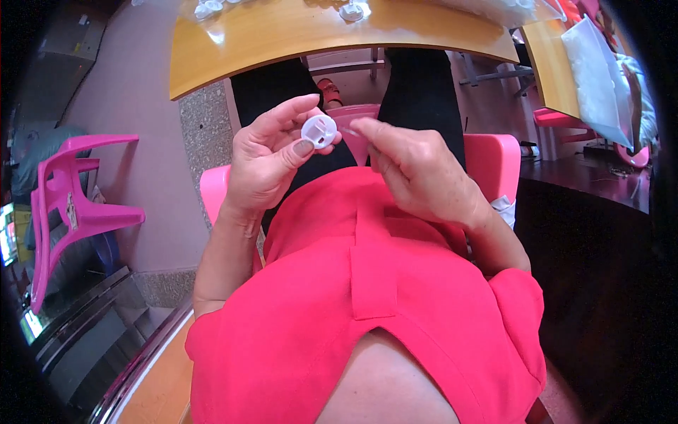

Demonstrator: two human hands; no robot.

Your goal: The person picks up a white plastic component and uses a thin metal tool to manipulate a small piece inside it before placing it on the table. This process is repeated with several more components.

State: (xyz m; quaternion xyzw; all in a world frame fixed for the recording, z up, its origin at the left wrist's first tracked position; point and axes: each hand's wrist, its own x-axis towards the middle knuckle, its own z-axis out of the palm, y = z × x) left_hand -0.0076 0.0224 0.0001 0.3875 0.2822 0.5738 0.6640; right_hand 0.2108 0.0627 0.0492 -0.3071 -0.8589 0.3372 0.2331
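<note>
In the head view, the left hand [265, 152] grips a small, round white piece [319, 131] between thumb and fingers, above the lap. The right hand [427, 169] is just beside it, fingers curled (whether they pinch anything, I cannot tell). Beyond stands the wooden table [282, 32].

Seen from the white round part [318, 130] in the left hand [263, 161], only a narrow gap is open toward 3 o'clock, before the right hand [426, 164]. Toward 1 o'clock the room is wider, until the table [296, 30] edge. The red shirt [318, 212] blocks 6 o'clock.
</note>
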